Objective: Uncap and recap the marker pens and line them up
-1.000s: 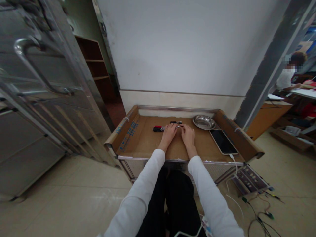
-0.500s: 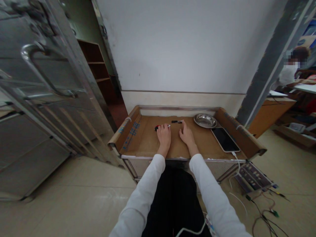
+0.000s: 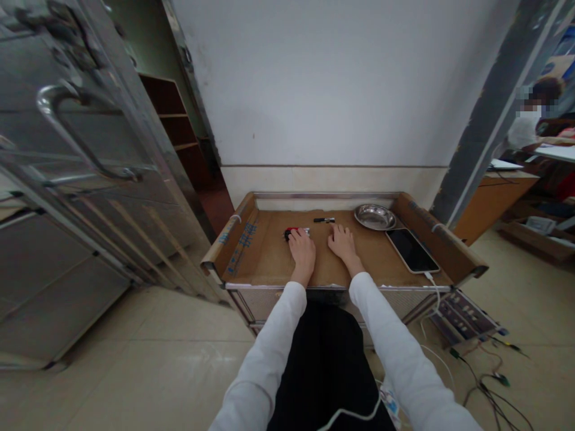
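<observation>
My left hand lies palm down on the cardboard-lined cart top, its fingertips at the near edge of a small red and black object with a silvery end. The fingers partly cover that object, so its kind is unclear; they look laid out, not wrapped round it. My right hand rests palm down further right, fingers apart, holding nothing. Just beyond its fingertips lies a small slim tool with a black handle and silvery end, apart from the hand.
A round steel dish stands at the back right. In front of it lies a phone with a white cable plugged in. The cart has raised cardboard sides. A metal box and cables are on the floor; another person sits far right.
My right hand has drawn back from the slim tool, which now lies fully in view. My left fingers have slid slightly back, showing more of the red and black object. The view shifted slightly.
</observation>
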`<state>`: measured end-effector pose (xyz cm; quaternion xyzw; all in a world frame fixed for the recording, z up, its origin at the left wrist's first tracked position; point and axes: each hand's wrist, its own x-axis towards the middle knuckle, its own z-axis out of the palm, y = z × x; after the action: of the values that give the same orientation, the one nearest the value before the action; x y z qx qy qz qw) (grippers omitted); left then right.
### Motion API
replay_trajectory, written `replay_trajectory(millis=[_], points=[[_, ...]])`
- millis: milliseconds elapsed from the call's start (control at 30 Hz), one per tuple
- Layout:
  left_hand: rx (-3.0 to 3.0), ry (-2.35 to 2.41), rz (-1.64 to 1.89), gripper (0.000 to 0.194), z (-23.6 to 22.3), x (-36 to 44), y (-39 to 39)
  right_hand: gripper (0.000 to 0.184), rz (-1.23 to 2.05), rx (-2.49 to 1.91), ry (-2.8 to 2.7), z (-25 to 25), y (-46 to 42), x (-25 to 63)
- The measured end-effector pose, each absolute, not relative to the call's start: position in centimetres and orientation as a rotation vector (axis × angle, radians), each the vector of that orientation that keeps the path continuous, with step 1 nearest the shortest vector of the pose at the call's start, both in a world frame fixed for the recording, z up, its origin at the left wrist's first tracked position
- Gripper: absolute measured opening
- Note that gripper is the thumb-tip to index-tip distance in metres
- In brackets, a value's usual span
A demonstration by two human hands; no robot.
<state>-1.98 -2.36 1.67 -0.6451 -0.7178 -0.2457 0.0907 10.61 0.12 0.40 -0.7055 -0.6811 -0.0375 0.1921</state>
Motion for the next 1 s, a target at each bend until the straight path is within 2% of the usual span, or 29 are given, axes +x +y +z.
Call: replay_trajectory(millis=[100,333,633,800,900,1000], points=[[-1.922,-2.141,-0.728,0.022,1.6,-2.0,-2.3,0.051,-0.087,-2.049,-1.942,0.8,0.5,10.3],[-1.931,-2.142,-0.711,0.025,1.6,-2.1,-2.2,0.047,-0.172,-2.118,-1.915,1.4,1.5,9.7],[-1.906,-2.163,-0.732,0.026,1.5,-2.1,-2.0,0.038,-0.193,-1.969,-1.951,1.3,1.0,10.1],[-1.919,-2.155,-0.745,0.028,1.6,-2.1,-2.1,0.042,-0.164,-1.992,-1.810,1.0,1.4,10.2],[-2.009,-2.060,-0.718,0.028,1.2,-2.0,-1.8,0.045,-0.159,-2.017,-1.797,0.8,1.9,10.2],[-2.217,-1.836,-0.668,0.027,0.7,-1.8,-0.9,0.039,-0.142,-2.028,-1.814,0.8,1.9,10.2]])
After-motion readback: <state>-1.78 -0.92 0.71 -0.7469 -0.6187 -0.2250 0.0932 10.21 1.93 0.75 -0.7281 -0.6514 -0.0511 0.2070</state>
